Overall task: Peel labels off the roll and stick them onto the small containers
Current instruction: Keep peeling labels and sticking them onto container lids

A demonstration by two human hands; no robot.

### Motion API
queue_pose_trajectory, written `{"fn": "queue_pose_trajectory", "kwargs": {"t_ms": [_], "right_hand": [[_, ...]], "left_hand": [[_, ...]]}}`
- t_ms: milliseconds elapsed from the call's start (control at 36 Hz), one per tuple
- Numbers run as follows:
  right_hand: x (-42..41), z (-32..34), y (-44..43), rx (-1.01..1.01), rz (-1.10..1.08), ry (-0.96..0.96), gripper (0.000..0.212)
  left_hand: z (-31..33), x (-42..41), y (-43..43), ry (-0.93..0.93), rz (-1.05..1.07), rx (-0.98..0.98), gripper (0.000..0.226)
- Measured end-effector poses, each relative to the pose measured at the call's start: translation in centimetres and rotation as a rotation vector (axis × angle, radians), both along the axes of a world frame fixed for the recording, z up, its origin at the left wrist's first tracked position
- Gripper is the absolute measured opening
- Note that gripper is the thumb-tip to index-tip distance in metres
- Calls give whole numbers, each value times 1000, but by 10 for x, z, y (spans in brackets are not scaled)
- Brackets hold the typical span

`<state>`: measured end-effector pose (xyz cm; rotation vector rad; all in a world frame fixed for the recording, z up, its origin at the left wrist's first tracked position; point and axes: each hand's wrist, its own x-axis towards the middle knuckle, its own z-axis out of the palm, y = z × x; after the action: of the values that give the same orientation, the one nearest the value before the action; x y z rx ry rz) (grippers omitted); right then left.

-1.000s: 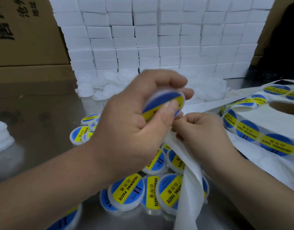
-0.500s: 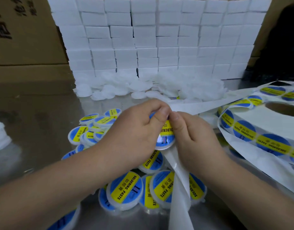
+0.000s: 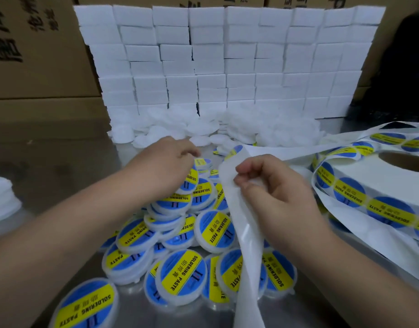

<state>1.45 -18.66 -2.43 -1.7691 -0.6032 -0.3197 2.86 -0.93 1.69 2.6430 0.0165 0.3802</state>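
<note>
Left hand: fingers bent over the labelled containers; couldn't tell its hold.
Right hand: pinched the backing strip.

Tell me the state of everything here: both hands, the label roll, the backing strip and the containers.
labelled containers: heaped, closed.
unlabelled containers: heaped, bare white.
label roll: lying flat, partly unwound.
left hand: over the labelled containers, grip hidden.
right hand: pinching the backing strip.

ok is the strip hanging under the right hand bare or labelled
Bare. The strip pinched by the right hand hangs plain white, nothing blue or yellow stuck on that stretch.
</note>
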Motion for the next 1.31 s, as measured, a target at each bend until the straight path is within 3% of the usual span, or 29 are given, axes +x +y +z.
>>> {"fn": "queue_pose_trajectory", "kwargs": {"t_ms": [111, 194, 278, 361, 417, 556, 694, 750, 833, 889, 944, 1000, 1083, 1250, 1306], "right_hand": [[-3, 2, -2, 43, 27, -55, 36], [-5, 5, -2, 45, 26, -99, 38], [-8, 8, -1, 53, 65, -74, 45], [-8, 7, -2, 77, 99, -11, 47], [-9, 8, -1, 117, 126, 15, 46], [-14, 10, 0, 273, 187, -34, 25], [-5, 15, -8, 506, -67, 40, 12], [2, 16, -9, 449, -122, 171, 27], [8, 14, -6, 326, -25, 345, 57], [8, 11, -4, 350, 73, 389, 52], [8, 12, -3, 389, 119, 409, 33], [9, 13, -5, 372, 85, 375, 22], [8, 12, -8, 282, -16, 296, 24], [10, 9, -9, 277, -125, 317, 14], [12, 6, -11, 304, -162, 320, 10]], "left_hand": [[-5, 3, 3, -97, 70, 265, 45], [-1, -4, -2, -246, 21, 238, 38], [5, -14, -15, -152, -130, -53, 34], [10, -23, -29, 27, -238, -513, 31], [11, -26, -31, 37, -249, -648, 26], [11, -28, -33, -136, -203, -612, 18], [10, -32, -37, -152, -274, -669, 26], [9, -33, -39, -158, -292, -667, 29], [9, -35, -39, -171, -321, -653, 33], [10, -37, -39, -112, -356, -608, 35], [11, -40, -38, 12, -395, -489, 38], [14, -42, -39, 164, -438, -328, 42], [23, -47, -37, 281, -432, -152, 46], [40, -22, -23, -25, -204, -230, 19], [39, 8, -22, -41, -144, -163, 27]]}}
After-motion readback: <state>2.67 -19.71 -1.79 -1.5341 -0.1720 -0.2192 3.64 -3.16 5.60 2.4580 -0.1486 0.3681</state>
